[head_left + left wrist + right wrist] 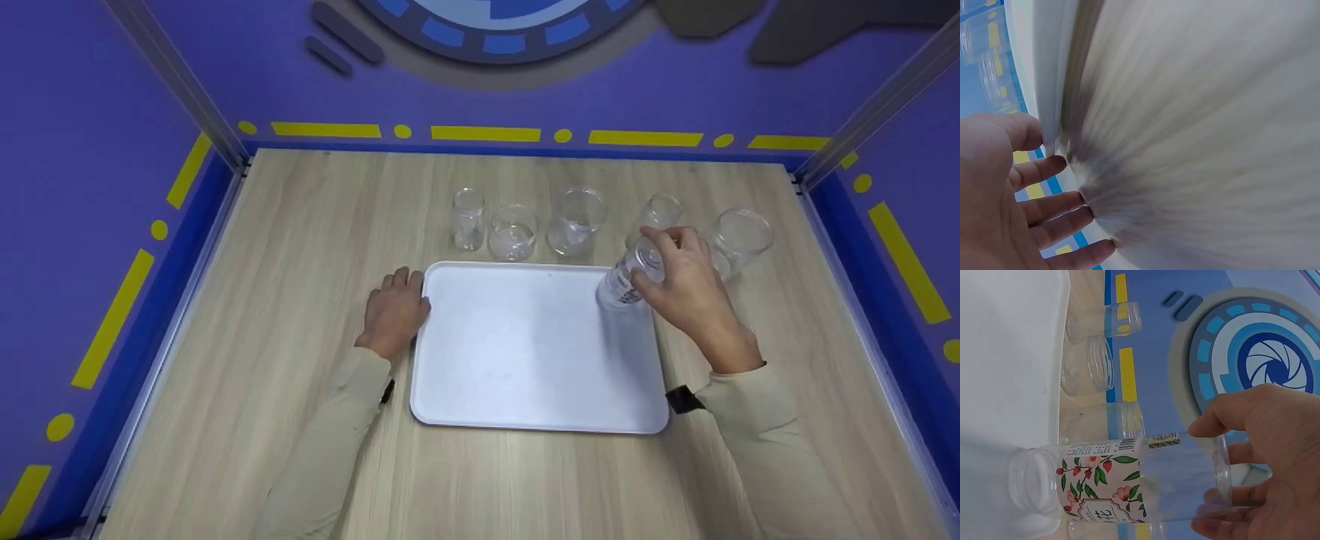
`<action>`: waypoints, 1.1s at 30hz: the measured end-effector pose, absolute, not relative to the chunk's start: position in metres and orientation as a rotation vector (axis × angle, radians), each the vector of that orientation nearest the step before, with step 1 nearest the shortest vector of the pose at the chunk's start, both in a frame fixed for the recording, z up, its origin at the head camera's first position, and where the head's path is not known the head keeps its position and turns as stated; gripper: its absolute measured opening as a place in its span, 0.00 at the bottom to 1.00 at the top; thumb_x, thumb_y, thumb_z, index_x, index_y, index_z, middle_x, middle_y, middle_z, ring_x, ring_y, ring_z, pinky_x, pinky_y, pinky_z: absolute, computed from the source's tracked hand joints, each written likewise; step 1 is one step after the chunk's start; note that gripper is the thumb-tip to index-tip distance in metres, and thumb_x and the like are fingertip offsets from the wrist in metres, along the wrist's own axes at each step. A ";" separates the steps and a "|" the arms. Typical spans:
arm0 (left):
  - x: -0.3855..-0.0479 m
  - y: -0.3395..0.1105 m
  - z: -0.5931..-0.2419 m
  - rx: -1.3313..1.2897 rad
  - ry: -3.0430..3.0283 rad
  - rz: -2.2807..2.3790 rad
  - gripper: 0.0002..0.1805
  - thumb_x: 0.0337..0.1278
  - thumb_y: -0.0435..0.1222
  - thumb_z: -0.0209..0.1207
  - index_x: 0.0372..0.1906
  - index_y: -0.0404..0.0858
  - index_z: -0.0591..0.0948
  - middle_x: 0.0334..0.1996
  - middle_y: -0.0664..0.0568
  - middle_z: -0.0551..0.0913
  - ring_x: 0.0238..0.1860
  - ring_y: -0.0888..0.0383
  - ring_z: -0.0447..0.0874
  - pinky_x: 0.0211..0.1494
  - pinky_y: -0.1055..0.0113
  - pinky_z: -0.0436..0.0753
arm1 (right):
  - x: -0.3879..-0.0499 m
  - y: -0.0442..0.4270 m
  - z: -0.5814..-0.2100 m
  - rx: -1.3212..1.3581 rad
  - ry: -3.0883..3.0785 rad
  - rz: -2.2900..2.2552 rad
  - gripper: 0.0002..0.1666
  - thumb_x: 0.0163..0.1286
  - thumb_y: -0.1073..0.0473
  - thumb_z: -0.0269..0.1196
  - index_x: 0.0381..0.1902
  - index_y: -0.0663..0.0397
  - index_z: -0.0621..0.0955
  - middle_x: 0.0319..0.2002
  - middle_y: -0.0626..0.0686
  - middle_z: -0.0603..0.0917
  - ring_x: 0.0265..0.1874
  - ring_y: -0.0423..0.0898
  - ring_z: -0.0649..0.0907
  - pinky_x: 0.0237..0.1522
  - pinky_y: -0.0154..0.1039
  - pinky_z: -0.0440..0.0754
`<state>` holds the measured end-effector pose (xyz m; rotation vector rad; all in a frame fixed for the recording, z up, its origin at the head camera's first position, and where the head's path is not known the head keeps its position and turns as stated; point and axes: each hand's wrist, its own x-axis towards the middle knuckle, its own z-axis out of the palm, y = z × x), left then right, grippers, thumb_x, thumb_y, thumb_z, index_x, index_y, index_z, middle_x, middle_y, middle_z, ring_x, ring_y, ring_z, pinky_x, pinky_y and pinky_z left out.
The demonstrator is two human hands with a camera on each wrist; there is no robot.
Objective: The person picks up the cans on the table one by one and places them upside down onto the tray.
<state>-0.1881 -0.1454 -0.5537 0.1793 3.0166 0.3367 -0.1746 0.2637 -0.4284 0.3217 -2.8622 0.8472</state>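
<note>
Across the worktop, a white tray lies flat. Beyond it stand 5 clear jars, 3 along its far edge and 2 farther right. At its left edge the left hand rests, fingers extended, clasping nothing. Over its far right corner the right hand grasps 1 inverted jar with a flowered label.

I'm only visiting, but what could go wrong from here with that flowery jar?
It might tip: the flowery jar is upside down at the tray's far right corner, and its neck looks narrower than its body, so a tilted release could topple it.

It could slip: the right hand holds it only near its base, and the clear wall looks smooth.

A bump is possible: the wide clear jar stands close to that hand and might get knocked.
</note>
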 end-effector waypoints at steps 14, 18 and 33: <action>-0.187 -0.146 -0.556 0.193 3.032 0.299 0.23 0.80 0.42 0.53 0.68 0.32 0.75 0.66 0.36 0.74 0.63 0.40 0.74 0.55 0.43 0.82 | -0.181 0.266 -0.434 0.327 -2.899 0.860 0.36 0.68 0.64 0.68 0.73 0.65 0.73 0.63 0.75 0.70 0.63 0.73 0.70 0.60 0.72 0.73; -0.187 -0.146 -0.556 0.180 3.019 0.286 0.23 0.81 0.43 0.52 0.68 0.33 0.74 0.67 0.37 0.73 0.64 0.41 0.73 0.56 0.44 0.81 | -0.183 0.266 -0.435 0.323 -2.905 0.861 0.37 0.68 0.64 0.67 0.74 0.65 0.73 0.63 0.75 0.70 0.63 0.73 0.70 0.61 0.71 0.72; -0.187 -0.145 -0.554 0.139 2.999 0.330 0.24 0.81 0.43 0.53 0.70 0.34 0.74 0.67 0.38 0.73 0.64 0.42 0.73 0.61 0.44 0.79 | -0.189 0.265 -0.435 0.331 -2.926 0.882 0.38 0.70 0.64 0.66 0.76 0.64 0.71 0.66 0.75 0.69 0.66 0.73 0.68 0.63 0.71 0.70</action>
